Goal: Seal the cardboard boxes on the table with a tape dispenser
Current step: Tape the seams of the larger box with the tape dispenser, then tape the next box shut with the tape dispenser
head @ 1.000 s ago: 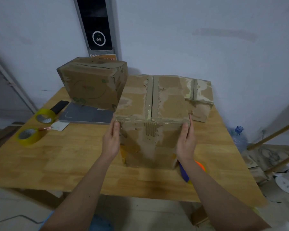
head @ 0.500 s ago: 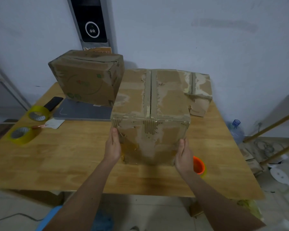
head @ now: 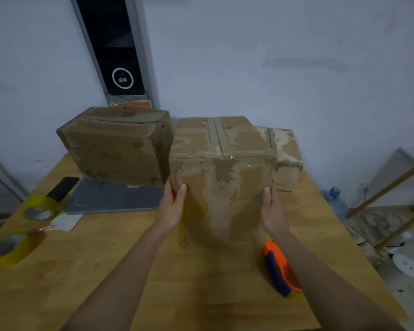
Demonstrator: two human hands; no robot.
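Note:
A worn cardboard box point(head: 221, 187) with a taped top seam stands at the middle of the wooden table point(head: 105, 271). My left hand point(head: 171, 207) presses flat on its left side, with the thumb on the front face. My right hand point(head: 272, 211) presses flat on its right side, fingers straight. An orange and blue tape dispenser point(head: 280, 268) lies on the table near my right forearm, with neither hand on it. A second box point(head: 115, 149) stands at the back left. A smaller box point(head: 286, 158) sits behind on the right.
Two yellow tape rolls point(head: 37, 207) point(head: 8, 247) lie at the left edge of the table. A black phone point(head: 62, 188) and a grey flat slab point(head: 115, 198) lie in front of the left box. A wall stands close behind. A water bottle point(head: 335, 199) and clutter are on the floor to the right.
Both hands stay on the box's sides; they slid lower, then came up again. The box now sits farther from the tape dispenser, which shows more fully.

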